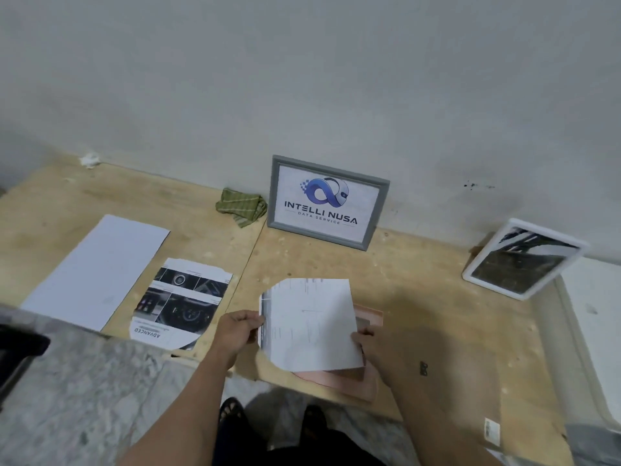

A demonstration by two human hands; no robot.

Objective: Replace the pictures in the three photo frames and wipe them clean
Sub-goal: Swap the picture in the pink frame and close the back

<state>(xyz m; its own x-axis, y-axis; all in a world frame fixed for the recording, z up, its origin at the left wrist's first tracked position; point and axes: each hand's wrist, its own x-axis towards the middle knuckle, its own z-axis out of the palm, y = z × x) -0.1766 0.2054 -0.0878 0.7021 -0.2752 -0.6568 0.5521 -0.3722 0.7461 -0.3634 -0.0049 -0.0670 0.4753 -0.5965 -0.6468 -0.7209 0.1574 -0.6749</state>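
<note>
Left hand [240,331] at nine o'clock and right hand [368,341] at three pinch the white trimmed paper sheet [311,326] flat over the pink rectangular photo frame [349,381], likely aligning it for insertion.

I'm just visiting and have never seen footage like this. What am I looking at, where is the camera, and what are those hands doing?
There is no machine here. A camera on a person's head looks down at their own hands. The left hand and right hand hold a white sheet over a pink frame lying flat on a wooden board. A grey frame and a white frame lean on the wall. A green cloth, a printed picture and a blank sheet lie alongside.
</note>
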